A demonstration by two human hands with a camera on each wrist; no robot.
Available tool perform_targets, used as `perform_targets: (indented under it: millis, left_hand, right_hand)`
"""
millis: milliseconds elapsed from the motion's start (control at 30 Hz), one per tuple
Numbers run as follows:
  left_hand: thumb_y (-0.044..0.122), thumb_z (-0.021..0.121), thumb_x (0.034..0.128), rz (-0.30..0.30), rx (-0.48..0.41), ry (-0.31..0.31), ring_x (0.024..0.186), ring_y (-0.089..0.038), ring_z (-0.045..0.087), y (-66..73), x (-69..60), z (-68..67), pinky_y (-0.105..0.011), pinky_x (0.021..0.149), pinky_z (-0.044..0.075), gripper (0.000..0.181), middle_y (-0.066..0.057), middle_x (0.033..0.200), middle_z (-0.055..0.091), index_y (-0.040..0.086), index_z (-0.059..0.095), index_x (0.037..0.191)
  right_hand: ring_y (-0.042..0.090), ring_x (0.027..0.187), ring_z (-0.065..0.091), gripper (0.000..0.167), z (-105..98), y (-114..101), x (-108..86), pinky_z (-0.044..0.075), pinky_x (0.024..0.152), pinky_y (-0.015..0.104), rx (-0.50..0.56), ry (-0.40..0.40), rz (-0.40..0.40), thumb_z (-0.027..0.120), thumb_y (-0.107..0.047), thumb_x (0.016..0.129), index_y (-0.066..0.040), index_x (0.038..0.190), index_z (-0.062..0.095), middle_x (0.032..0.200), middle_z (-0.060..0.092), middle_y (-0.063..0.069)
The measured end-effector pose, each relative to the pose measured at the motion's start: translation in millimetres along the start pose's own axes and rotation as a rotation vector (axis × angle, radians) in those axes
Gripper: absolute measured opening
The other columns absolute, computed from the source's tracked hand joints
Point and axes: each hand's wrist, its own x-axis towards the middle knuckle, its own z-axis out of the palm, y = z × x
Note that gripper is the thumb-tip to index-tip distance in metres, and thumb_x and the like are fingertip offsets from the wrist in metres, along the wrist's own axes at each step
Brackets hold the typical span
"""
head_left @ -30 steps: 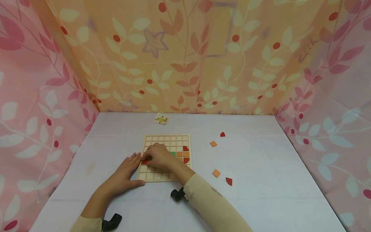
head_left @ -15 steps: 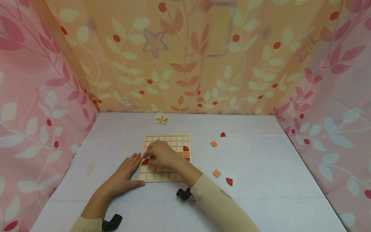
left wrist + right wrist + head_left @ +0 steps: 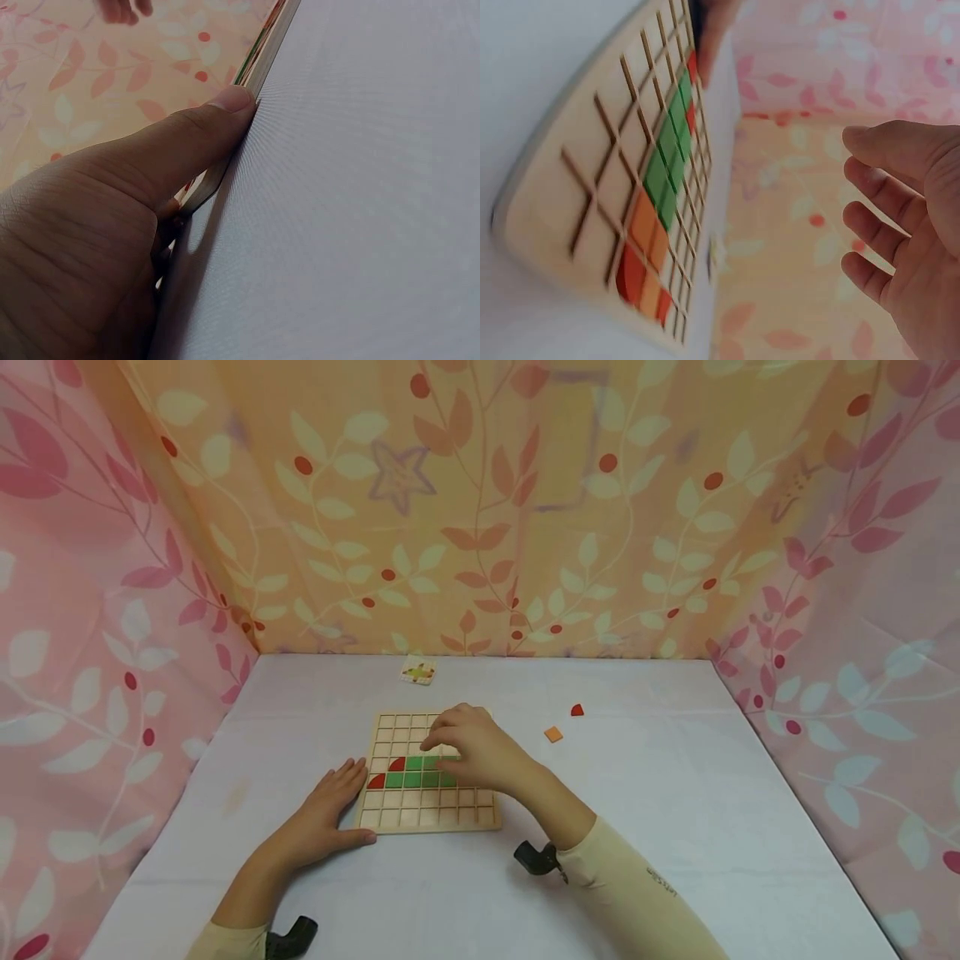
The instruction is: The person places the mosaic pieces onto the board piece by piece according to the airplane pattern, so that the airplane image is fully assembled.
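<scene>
A wooden grid board (image 3: 427, 817) lies on the table. My left hand (image 3: 322, 822) rests along its left edge, fingers straight; in the left wrist view the thumb (image 3: 191, 139) touches the near edge. Above the board's right half hovers my right hand (image 3: 480, 747), fingers loosely bent. Nothing sits between those fingers in the right wrist view. Two rows of green square tiles (image 3: 405, 780) fill middle cells, with red quarter-round pieces (image 3: 397, 765) at their left end. The orange tiles (image 3: 646, 217) and red pieces (image 3: 628, 274) at the other end are covered by my hand in the head view.
A small patterned card (image 3: 418, 670) lies behind the board. To the right are a loose orange tile (image 3: 553, 735) and a red quarter-round piece (image 3: 577, 710). Patterned cloth (image 3: 480, 527) walls the table at back and sides.
My right hand has moved right from the board's left end, uncovering the green tiles and left red pieces. Its forearm now covers the nearer loose orange and red pieces. The left hand stays put.
</scene>
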Motion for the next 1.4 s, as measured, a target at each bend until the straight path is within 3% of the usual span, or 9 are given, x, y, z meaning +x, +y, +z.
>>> perform_targets:
  millis: [267, 633, 1033, 1233, 1400]
  left_hand:
    - [0.059, 0.083, 0.0764, -0.026, 0.007, -0.019, 0.158, -0.035, 0.015, 0.6, -0.2, -0.1, -0.028, 0.129, -0.003, 0.113, -0.014, 0.168, 0.026, 0.002, 0.032, 0.159]
    - [0.061, 0.082, 0.0762, -0.032, 0.011, -0.022, 0.159, -0.034, 0.014, 0.9, 0.0, -0.3, -0.024, 0.127, -0.004, 0.114, -0.012, 0.169, 0.025, 0.003, 0.031, 0.160]
    - [0.059, 0.083, 0.0762, -0.040, 0.012, -0.019, 0.159, -0.033, 0.014, 2.0, -0.4, 0.5, -0.018, 0.125, -0.008, 0.113, -0.012, 0.169, 0.024, 0.003, 0.031, 0.160]
    - [0.058, 0.083, 0.0763, -0.029, 0.011, -0.013, 0.158, -0.034, 0.015, 1.5, -0.5, 0.7, -0.024, 0.127, -0.005, 0.113, -0.013, 0.169, 0.025, 0.003, 0.032, 0.160]
    - [0.058, 0.083, 0.0765, -0.024, 0.011, -0.011, 0.158, -0.034, 0.015, 1.6, -0.6, 1.1, -0.022, 0.127, -0.005, 0.112, -0.013, 0.169, 0.025, 0.003, 0.032, 0.160]
  right_hand:
    - [0.019, 0.122, 0.054, 0.025, -24.9, 29.4, -35.8, 0.040, 0.108, 0.047, 0.001, 0.081, 0.033, 0.078, -0.017, 0.089, -0.022, 0.113, 0.078, 0.115, 0.067, -0.008]
    - [0.023, 0.122, 0.054, 0.027, -35.2, 84.7, -73.5, 0.041, 0.109, 0.052, 0.045, 0.134, 0.182, 0.080, -0.014, 0.088, -0.021, 0.114, 0.077, 0.116, 0.068, -0.005]
    - [0.027, 0.123, 0.055, 0.028, -35.6, 147.0, -83.5, 0.044, 0.111, 0.051, 0.126, 0.038, 0.265, 0.078, -0.011, 0.089, -0.013, 0.116, 0.077, 0.118, 0.068, 0.000]
    - [0.029, 0.120, 0.056, 0.028, -26.4, 172.6, -84.3, 0.043, 0.110, 0.053, 0.168, -0.024, 0.251, 0.080, -0.009, 0.088, -0.008, 0.116, 0.077, 0.119, 0.069, 0.004]
    - [0.028, 0.118, 0.059, 0.028, -20.5, 188.7, -85.1, 0.043, 0.110, 0.052, 0.200, -0.086, 0.251, 0.080, -0.009, 0.087, -0.009, 0.115, 0.077, 0.118, 0.070, 0.003]
